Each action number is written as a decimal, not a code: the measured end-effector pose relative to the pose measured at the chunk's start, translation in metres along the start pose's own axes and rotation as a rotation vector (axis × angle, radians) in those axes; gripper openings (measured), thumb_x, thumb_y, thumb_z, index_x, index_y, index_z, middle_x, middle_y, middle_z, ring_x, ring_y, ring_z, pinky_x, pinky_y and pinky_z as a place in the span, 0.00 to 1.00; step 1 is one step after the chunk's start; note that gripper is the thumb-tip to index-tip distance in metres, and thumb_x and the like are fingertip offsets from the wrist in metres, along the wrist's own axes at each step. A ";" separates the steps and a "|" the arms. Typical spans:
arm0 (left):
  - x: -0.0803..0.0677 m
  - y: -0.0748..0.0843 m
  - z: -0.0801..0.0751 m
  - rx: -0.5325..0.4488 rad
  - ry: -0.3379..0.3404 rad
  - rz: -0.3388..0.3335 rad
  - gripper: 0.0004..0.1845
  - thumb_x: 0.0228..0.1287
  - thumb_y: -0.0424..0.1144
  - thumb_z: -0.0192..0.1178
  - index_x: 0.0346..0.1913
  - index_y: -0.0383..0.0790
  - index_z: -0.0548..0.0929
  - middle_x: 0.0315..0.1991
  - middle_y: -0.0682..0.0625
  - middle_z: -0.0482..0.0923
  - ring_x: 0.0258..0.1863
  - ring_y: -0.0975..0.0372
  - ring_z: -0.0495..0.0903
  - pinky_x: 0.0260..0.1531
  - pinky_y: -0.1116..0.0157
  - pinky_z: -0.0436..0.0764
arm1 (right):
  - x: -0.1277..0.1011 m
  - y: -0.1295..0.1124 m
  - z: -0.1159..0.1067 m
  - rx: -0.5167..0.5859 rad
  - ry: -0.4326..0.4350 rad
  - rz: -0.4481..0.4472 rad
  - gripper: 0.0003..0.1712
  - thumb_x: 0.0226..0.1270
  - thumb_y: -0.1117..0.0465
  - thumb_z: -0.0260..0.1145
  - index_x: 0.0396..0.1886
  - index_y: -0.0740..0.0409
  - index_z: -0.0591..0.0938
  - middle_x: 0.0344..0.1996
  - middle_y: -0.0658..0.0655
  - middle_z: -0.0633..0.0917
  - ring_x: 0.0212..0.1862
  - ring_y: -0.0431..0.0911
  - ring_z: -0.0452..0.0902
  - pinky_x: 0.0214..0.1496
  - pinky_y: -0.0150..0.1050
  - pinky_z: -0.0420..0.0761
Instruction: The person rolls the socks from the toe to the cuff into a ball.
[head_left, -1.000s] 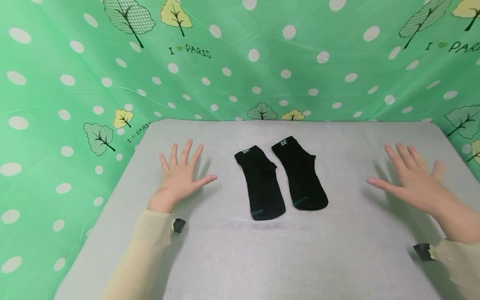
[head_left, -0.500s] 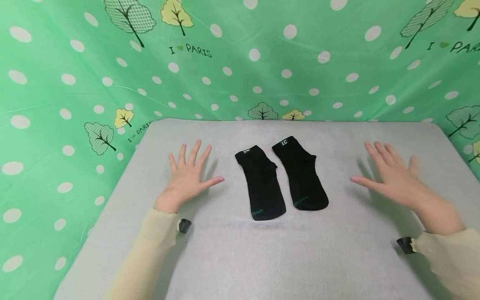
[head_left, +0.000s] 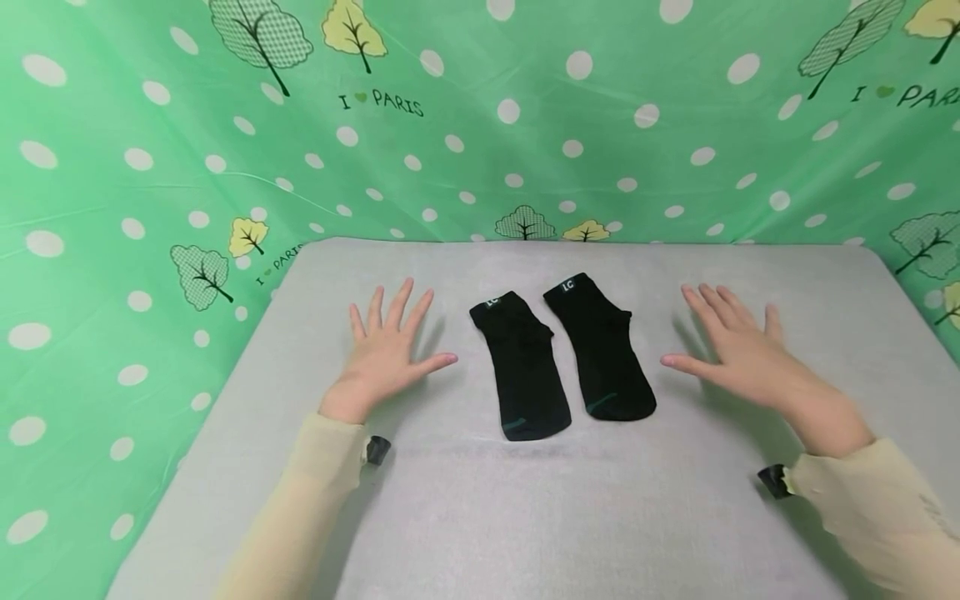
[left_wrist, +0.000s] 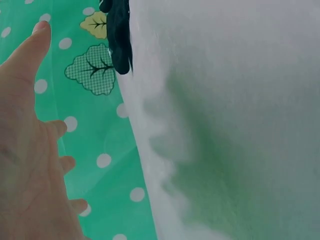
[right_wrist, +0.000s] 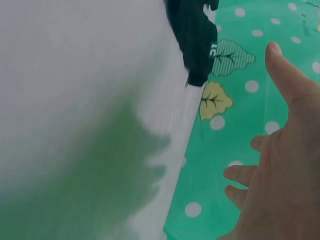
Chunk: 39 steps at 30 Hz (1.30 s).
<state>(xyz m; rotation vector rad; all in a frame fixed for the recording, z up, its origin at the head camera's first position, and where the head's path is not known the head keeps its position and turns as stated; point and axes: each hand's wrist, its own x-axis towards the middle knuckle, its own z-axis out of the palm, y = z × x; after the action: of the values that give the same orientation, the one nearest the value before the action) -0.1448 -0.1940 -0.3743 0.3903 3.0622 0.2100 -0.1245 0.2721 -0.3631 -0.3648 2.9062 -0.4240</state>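
Note:
Two black ankle socks lie flat and side by side on the grey table, cuffs toward the far edge. The left sock (head_left: 527, 367) and the right sock (head_left: 603, 354) each bear a small white mark at the cuff and a green line near the toe. My left hand (head_left: 386, 354) hovers above the table to the left of the socks, fingers spread, holding nothing. On the other side, my right hand (head_left: 742, 350) is also held over the table with straight fingers, apart from the right sock. Part of a sock (right_wrist: 200, 45) shows at the top of the right wrist view.
The grey table (head_left: 570, 525) ends at a green curtain (head_left: 450, 100) with white dots and printed trees, which hangs behind and at the left. A small black device (head_left: 377, 451) sits at the left cuff and another black device (head_left: 775, 481) at the right cuff.
Both hands have moved inward toward the socks, the right hand farther to the left than the left hand has gone to the right. The socks have stayed in place.

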 end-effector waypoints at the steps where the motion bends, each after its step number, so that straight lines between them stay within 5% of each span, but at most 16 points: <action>1: 0.000 0.001 0.000 -0.001 0.001 0.001 0.57 0.56 0.78 0.53 0.81 0.60 0.41 0.83 0.52 0.31 0.79 0.37 0.32 0.69 0.28 0.30 | 0.001 -0.002 0.000 -0.002 -0.001 -0.004 0.62 0.64 0.29 0.60 0.82 0.47 0.36 0.80 0.66 0.42 0.80 0.65 0.34 0.66 0.80 0.26; 23: -0.001 0.024 0.010 -0.004 -0.025 0.036 0.55 0.57 0.79 0.51 0.81 0.60 0.42 0.83 0.51 0.32 0.80 0.38 0.35 0.72 0.31 0.36 | 0.034 -0.053 0.001 0.052 -0.007 -0.129 0.55 0.67 0.29 0.57 0.82 0.47 0.44 0.80 0.65 0.50 0.80 0.63 0.40 0.71 0.77 0.35; 39: -0.003 0.073 0.012 -0.048 -0.019 0.146 0.56 0.57 0.78 0.52 0.81 0.58 0.42 0.82 0.47 0.37 0.80 0.40 0.42 0.77 0.40 0.48 | 0.071 -0.064 -0.002 0.044 -0.018 -0.137 0.53 0.69 0.31 0.56 0.81 0.55 0.50 0.78 0.67 0.54 0.79 0.65 0.46 0.73 0.75 0.41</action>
<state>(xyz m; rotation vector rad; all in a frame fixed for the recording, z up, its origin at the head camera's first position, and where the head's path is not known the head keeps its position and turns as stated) -0.1230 -0.1238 -0.3761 0.6105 3.0053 0.2832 -0.1793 0.1942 -0.3517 -0.5609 2.8594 -0.5018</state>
